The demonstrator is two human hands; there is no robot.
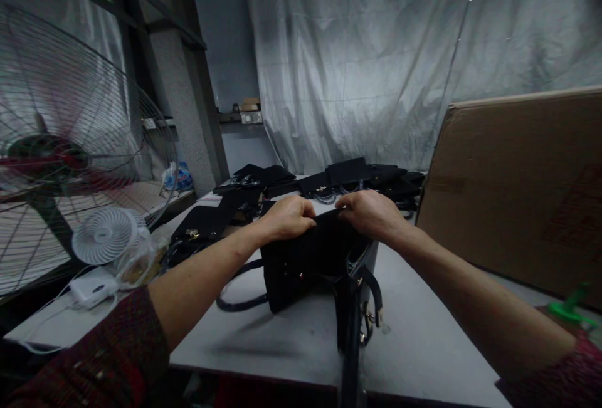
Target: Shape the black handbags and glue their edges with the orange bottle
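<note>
A black handbag (291, 270) stands on the white table (414, 333) in front of me, its mouth gaping toward me. My left hand (289, 217) pinches the bag's far upper edge on the left. On the same edge, a little to the right, my right hand (371, 212) is closed with thumb and fingers on the material. One dark loop handle sticks out at the bag's left. A strap with metal fittings (369, 319) hangs on its right side and runs down past the table's front edge. The inside of the bag is mostly in shadow.
Several black bags (348, 173) lie along the back of the table. A cardboard box (512, 195) stands at the right, near a green plastic object (571, 308). At the left are a small white fan (108, 235), a white box with cables (94, 289) and a large caged fan (47, 157).
</note>
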